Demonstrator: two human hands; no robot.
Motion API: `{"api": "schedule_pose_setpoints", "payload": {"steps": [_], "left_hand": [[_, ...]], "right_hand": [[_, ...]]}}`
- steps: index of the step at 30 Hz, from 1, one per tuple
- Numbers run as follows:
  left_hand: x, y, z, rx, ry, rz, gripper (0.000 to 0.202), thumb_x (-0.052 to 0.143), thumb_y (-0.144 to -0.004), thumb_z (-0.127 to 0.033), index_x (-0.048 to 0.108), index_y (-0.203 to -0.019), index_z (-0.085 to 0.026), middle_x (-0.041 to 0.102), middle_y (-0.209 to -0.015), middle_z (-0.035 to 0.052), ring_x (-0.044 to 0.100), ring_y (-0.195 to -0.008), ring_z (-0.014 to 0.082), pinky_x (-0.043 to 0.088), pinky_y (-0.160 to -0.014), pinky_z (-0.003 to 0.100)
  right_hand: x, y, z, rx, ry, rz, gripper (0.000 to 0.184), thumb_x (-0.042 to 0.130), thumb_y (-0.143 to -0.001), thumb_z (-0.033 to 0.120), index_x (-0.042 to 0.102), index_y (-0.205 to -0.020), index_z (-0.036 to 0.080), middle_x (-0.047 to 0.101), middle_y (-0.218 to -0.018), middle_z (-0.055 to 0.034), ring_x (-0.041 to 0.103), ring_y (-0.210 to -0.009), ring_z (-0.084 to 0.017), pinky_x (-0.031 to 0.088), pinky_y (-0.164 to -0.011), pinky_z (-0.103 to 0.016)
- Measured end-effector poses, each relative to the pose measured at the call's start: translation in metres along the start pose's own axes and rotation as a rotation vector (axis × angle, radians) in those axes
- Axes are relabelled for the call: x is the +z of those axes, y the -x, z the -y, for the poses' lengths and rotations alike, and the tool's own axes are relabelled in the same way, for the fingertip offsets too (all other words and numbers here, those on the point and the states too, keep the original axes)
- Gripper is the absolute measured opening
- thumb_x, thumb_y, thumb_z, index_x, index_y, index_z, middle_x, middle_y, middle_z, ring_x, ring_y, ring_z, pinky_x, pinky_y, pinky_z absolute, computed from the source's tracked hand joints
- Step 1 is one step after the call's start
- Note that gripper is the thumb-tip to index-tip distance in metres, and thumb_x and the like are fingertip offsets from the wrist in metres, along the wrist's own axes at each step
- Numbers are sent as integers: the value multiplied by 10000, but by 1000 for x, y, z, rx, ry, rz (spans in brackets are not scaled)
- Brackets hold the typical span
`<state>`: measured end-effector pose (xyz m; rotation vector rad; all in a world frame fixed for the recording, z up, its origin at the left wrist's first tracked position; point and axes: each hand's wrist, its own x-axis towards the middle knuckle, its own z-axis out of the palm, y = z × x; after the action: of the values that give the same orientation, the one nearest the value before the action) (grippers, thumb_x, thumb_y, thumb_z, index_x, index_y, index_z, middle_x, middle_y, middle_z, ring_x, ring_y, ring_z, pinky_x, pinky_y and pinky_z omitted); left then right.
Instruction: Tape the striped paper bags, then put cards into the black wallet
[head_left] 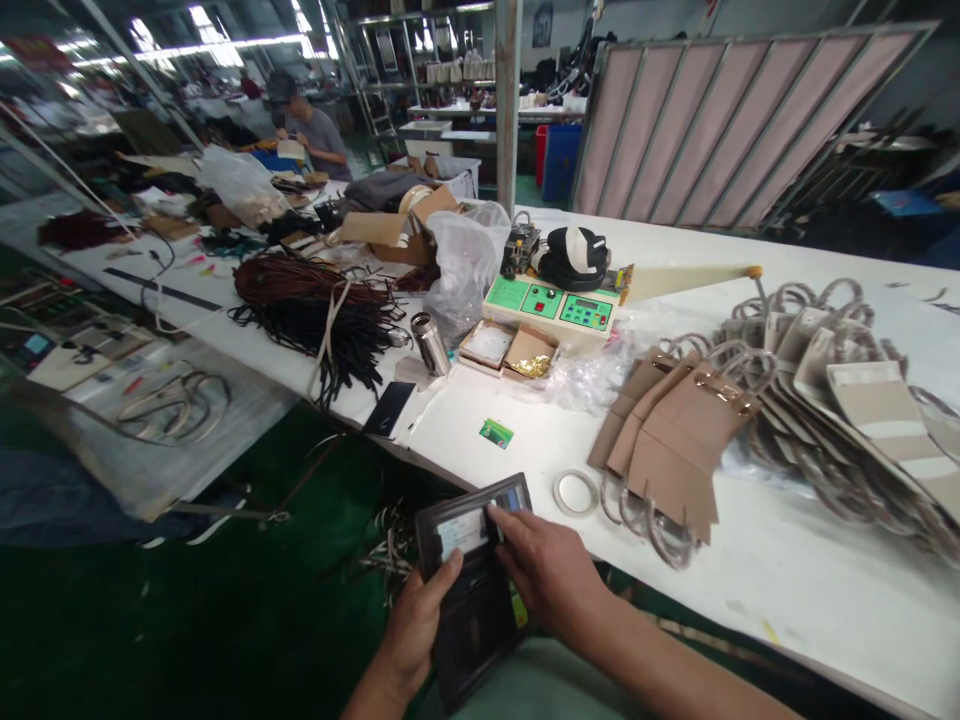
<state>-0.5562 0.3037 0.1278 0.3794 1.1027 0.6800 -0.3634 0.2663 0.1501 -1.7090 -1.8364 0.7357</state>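
A dark, unfolded wallet (472,610) lies across my hands in front of the table edge. My left hand (420,615) grips its left side, thumb pressed over the inner face near a pale card (463,532) in a clear window. My right hand (544,560) is on the upper right part, its fingers closed at the card slots; whether they pinch a card there cannot be made out. A bit of green and yellow (519,608) shows at the wallet's right edge. On the white table beyond, a green card (496,433) lies flat.
A tape roll (576,493) and brown bag pieces with handles (675,440) lie to the right. Behind stand a green-panelled machine (555,305), small boxes (531,352) and a steel flask (429,345). Black strips (345,350) spread leftward. A person (311,130) works farther back.
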Motion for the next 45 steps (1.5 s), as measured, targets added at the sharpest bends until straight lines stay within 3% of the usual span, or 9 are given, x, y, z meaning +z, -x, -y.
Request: {"api": "schedule_pose_setpoints", "payload": {"steps": [5,8,13,18,25,29,33,37,45], "left_hand": [[-29,-11,-9,-44,127,-132,540,778,-833,-245,628,-1340,-138,763,-1204,159,679,-1183,376,578,-1014,535],[-48,-14,-14,-68,165,-232,567,770,-839,-239,599,-1374,-161,766,-1205,147,680,-1182,371,589,-995,533],[-74,-14,-27,-139,258,-265,552,747,-854,-222,595,-1375,-122,760,-1209,163,665,-1200,378,586,-1005,527],[-97,-17,-35,-155,316,-277,572,741,-863,-239,574,-1395,-113,752,-1223,171,666,-1195,381,584,-1011,524],[-96,-18,-39,-157,308,-299,556,742,-854,-221,587,-1375,-104,768,-1183,170,674,-1184,375,586,-1006,520],[-86,-15,-42,-127,291,-323,563,743,-849,-226,587,-1377,-106,778,-1157,169,687,-1160,376,593,-991,524],[-79,-15,-40,-116,255,-286,580,765,-839,-245,591,-1375,-111,779,-1149,175,705,-1126,378,600,-978,525],[-62,-16,-38,-90,195,-229,584,766,-848,-282,589,-1380,-120,773,-1172,169,708,-1120,374,603,-976,525],[4,-10,-28,-36,118,-98,579,765,-851,-268,588,-1383,-119,757,-1215,161,677,-1180,361,587,-1015,502]], "right_hand": [[16,-45,-17,-60,-283,-32,311,546,-961,267,694,-1235,274,756,-1108,-60,712,-961,-224,573,-848,-322],[29,-98,-73,172,-178,-241,250,574,-941,351,731,-1098,236,734,-1009,-51,701,-834,-193,559,-764,-309],[79,-171,-171,505,162,-84,476,651,-873,498,654,-1282,254,616,-1278,-98,684,-937,-219,515,-763,-320],[110,-185,-201,638,201,-83,410,670,-832,461,696,-1188,258,608,-1207,-98,656,-969,-250,487,-765,-343],[108,-191,-203,674,24,-179,340,750,-703,374,712,-993,200,664,-1041,-84,635,-889,-226,463,-741,-320],[92,-184,-181,629,-250,-203,299,693,-746,422,689,-906,170,695,-834,-65,644,-788,-221,493,-708,-336],[57,-153,-136,537,-605,-196,447,693,-791,544,674,-1002,150,708,-875,-67,659,-764,-202,529,-674,-327],[19,-111,-97,485,-994,-230,426,830,-723,493,678,-955,169,648,-794,-5,572,-665,-138,483,-625,-286],[-48,-50,-82,442,-1082,-342,418,864,-682,465,703,-939,177,644,-776,2,513,-609,-122,409,-574,-277]]}}
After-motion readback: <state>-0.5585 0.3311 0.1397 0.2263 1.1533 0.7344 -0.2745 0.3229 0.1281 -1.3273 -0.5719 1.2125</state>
